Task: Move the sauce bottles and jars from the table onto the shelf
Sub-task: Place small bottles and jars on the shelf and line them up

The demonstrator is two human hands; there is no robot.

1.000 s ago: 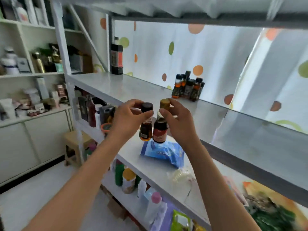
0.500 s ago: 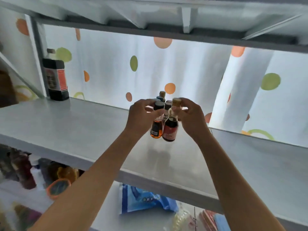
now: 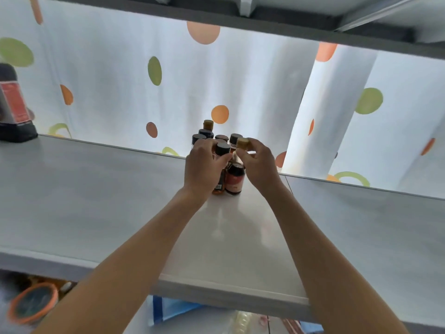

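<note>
Both hands sit just above the middle of the frame, reaching over the grey shelf. Half a second ago the two bottles hung in the air above the shelf; now they appear to stand on its surface, further in, up against the cluster at the back. The left hand has its fingers curled round the neck of the amber bottle, just under its dark cap. The right hand pinches the tan cap of the dark red-labelled bottle, which stands just beside the amber one, touching or nearly so.

Nearest the camera, at the lower left of the frame, an orange-rimmed round object lies blurred on the level below, and a blue packet shows under the shelf edge at bottom centre. Behind the hands the group of small dark-capped bottles stands at the shelf's rear edge, partly hidden by the fingers. At far left a black container with a red label stands on the same shelf. A white curtain with coloured dots closes the background.
</note>
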